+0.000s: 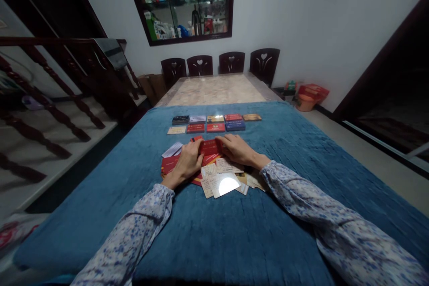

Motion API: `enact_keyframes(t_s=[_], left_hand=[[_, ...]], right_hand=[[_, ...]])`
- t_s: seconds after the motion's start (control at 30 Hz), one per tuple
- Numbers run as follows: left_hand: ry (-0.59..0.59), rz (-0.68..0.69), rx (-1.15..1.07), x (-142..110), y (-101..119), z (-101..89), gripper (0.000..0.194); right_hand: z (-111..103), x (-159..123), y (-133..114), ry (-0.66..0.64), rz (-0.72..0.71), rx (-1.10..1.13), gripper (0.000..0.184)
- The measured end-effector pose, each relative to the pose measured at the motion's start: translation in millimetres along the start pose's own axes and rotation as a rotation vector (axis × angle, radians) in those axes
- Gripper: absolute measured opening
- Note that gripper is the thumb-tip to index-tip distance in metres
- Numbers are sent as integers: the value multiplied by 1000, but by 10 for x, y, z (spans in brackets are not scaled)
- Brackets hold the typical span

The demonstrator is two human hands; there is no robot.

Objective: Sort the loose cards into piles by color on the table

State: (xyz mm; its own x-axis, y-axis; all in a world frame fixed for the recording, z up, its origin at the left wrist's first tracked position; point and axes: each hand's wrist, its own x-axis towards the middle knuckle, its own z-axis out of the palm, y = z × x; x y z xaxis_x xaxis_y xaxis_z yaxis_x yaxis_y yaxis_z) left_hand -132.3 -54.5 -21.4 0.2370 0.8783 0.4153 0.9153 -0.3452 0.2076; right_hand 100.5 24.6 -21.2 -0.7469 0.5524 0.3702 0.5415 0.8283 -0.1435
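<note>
My left hand (189,161) and my right hand (236,148) are closed on the two ends of a red card (210,147), fingers curled at its edges. Whether more cards lie under it I cannot tell. A loose pile surrounds my hands: larger red pieces (169,164) under my left hand, a pale card (172,149) beyond it, and white cards (225,185) with beige ones (229,165) by my right wrist. Beyond, two rows of cards lie sorted by look, among them a dark stack (180,119), a blue stack (235,125), a red stack (195,128) and a gold card (252,117).
A blue cloth (288,214) covers the near part of a long table (228,89). Several dark chairs (232,62) stand at its far end. A wooden railing (56,71) runs along the left; a red bag (311,94) sits on the floor at right.
</note>
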Motion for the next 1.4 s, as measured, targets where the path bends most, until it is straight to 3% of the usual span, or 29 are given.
enact_keyframes(t_s=[0.4, 0.8, 1.4], left_hand=[[-7, 12, -111, 5, -36, 38, 59], [20, 4, -153, 26, -94, 57, 55], [-143, 32, -102, 122, -45, -115, 40]], right_hand=[[-22, 11, 70, -5, 1, 89, 58], [-97, 7, 118, -29, -26, 84, 50], [-183, 13, 187, -108, 32, 96, 43]])
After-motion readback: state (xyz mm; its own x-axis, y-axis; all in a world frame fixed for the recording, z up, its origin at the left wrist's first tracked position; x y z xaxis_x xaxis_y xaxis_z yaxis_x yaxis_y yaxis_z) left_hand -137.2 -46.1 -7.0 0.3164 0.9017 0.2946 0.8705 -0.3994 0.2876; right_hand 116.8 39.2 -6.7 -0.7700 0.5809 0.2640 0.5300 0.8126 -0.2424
